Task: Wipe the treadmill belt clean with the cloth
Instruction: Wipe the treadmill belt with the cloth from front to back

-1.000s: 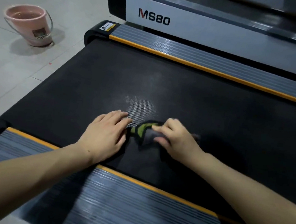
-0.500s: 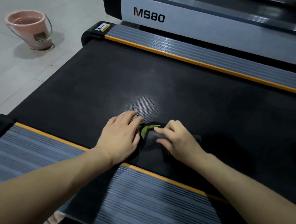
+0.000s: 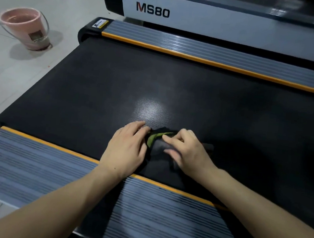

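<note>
While both hands work side by side near the near edge of the black textured treadmill belt point(image 3: 193, 95), the right hand point(image 3: 189, 153) curls its fingers over a crumpled dark grey cloth with a green stripe point(image 3: 158, 142), pinching it against the belt. Just left of it, the left hand point(image 3: 127, 148) lies flat on the belt with straight fingers, its fingertips touching the cloth's edge. A pink plastic bucket with a wire handle point(image 3: 26, 27) stands on the pale tiled floor point(image 3: 10, 84), beyond the belt's far left corner.
</note>
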{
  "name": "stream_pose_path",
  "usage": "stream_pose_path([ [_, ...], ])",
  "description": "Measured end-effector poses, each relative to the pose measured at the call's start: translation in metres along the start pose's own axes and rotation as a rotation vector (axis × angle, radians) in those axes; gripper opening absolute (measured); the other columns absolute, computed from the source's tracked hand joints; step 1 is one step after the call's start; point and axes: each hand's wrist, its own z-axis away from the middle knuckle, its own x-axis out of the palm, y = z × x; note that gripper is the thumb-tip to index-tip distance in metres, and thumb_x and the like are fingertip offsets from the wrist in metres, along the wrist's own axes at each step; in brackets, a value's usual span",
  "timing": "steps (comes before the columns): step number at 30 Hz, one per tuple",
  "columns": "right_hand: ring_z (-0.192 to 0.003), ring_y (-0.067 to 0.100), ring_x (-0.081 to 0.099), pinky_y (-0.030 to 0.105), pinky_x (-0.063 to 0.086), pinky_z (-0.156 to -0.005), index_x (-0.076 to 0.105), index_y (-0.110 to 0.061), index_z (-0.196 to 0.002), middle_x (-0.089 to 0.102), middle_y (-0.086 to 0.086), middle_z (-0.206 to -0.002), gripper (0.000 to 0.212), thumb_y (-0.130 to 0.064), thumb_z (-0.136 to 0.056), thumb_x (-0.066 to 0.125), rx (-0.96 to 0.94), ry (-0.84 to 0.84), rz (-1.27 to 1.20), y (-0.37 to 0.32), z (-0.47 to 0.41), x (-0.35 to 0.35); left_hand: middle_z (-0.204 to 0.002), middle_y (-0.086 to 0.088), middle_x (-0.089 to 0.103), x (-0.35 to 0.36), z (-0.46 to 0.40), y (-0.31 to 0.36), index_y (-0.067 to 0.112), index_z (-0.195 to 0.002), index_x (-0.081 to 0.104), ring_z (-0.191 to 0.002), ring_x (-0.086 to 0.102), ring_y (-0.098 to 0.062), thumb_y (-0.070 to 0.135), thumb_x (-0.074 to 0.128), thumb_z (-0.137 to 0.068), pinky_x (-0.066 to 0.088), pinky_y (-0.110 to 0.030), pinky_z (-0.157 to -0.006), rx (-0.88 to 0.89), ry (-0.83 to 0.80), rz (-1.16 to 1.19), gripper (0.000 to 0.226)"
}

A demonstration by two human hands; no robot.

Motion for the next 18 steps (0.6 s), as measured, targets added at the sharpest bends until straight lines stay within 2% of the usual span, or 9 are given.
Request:
stream_pose_path([
  [2,-0.084,0.024,0.051,0.031,0.046,-0.080,0.069,-0.009,-0.121,0.056,0.009,-0.092,0.037,-0.032,-0.092,0.064,-0.056,-0.002,0.021,0.020,-0.015,0.003,-0.141,0.001,0.054,-0.002,0.002,0.000,0.019,-0.131,0.059,-0.131,0.049,-0.019,0.024,0.048,-0.087,0.041,-0.039,-0.110,0.005,0.013,0.000,0.046],
  [4,-0.086,0.032,0.052,0.041,0.050,-0.080,0.069,-0.013,-0.118,0.055,0.012,-0.094,0.036,-0.037,-0.092,0.060,0.004,0.054,0.158,0.057,-0.051,0.006,-0.140,0.002,0.056,-0.003,0.004,0.001,0.018,-0.131,0.060,-0.130,0.050,-0.019,0.022,0.049,-0.086,0.041,-0.039,-0.110,0.002,0.021,0.006,0.046],
  [7,-0.099,0.039,0.051,0.045,0.047,-0.089,0.068,-0.013,-0.117,0.054,0.017,-0.105,0.034,-0.036,-0.092,0.062,0.421,0.131,0.239,0.108,-0.100,-0.009,-0.139,0.002,0.057,-0.003,0.003,0.001,0.017,-0.130,0.061,-0.130,0.051,-0.019,0.018,0.052,-0.086,0.041,-0.039,-0.111,-0.011,0.027,0.037,0.045],
  [9,-0.102,0.038,0.049,0.043,0.044,-0.093,0.068,-0.013,-0.119,0.053,0.017,-0.107,0.034,-0.034,-0.093,0.063,0.532,0.150,0.226,0.105,-0.105,-0.009,-0.140,0.003,0.056,-0.003,0.003,0.001,0.018,-0.131,0.061,-0.130,0.051,-0.018,0.020,0.051,-0.086,0.041,-0.039,-0.111,-0.027,0.022,0.045,0.046],
  [11,-0.093,0.035,0.051,0.043,0.048,-0.086,0.070,-0.012,-0.116,0.053,0.015,-0.099,0.033,-0.031,-0.089,0.068,0.423,0.185,0.179,0.078,-0.085,-0.003,-0.141,0.004,0.056,-0.003,0.002,0.001,0.019,-0.132,0.061,-0.131,0.051,-0.017,0.023,0.048,-0.086,0.041,-0.038,-0.112,-0.028,0.014,0.037,0.047],
  [13,-0.084,0.030,0.051,0.038,0.048,-0.080,0.071,-0.013,-0.115,0.053,0.012,-0.093,0.033,-0.030,-0.088,0.071,0.227,0.150,0.098,0.045,-0.049,0.000,-0.141,0.003,0.057,-0.003,0.002,0.001,0.019,-0.131,0.062,-0.130,0.051,-0.018,0.024,0.046,-0.086,0.041,-0.038,-0.112,-0.023,0.014,0.043,0.048],
  [16,-0.084,0.022,0.049,0.028,0.044,-0.080,0.068,-0.008,-0.122,0.054,0.008,-0.093,0.036,-0.028,-0.092,0.069,0.029,0.042,-0.021,0.013,-0.003,-0.005,-0.143,0.004,0.056,-0.001,0.001,0.000,0.020,-0.132,0.062,-0.130,0.051,-0.017,0.026,0.045,-0.089,0.041,-0.038,-0.112,-0.023,0.006,0.067,0.047],
  [18,-0.085,0.022,0.050,0.029,0.045,-0.081,0.068,-0.009,-0.122,0.055,0.007,-0.093,0.036,-0.031,-0.094,0.066,-0.039,0.021,-0.015,0.025,-0.006,-0.005,-0.143,0.003,0.056,0.000,0.000,-0.001,0.019,-0.132,0.062,-0.130,0.052,-0.017,0.026,0.045,-0.089,0.042,-0.039,-0.111,-0.007,0.005,0.077,0.046],
])
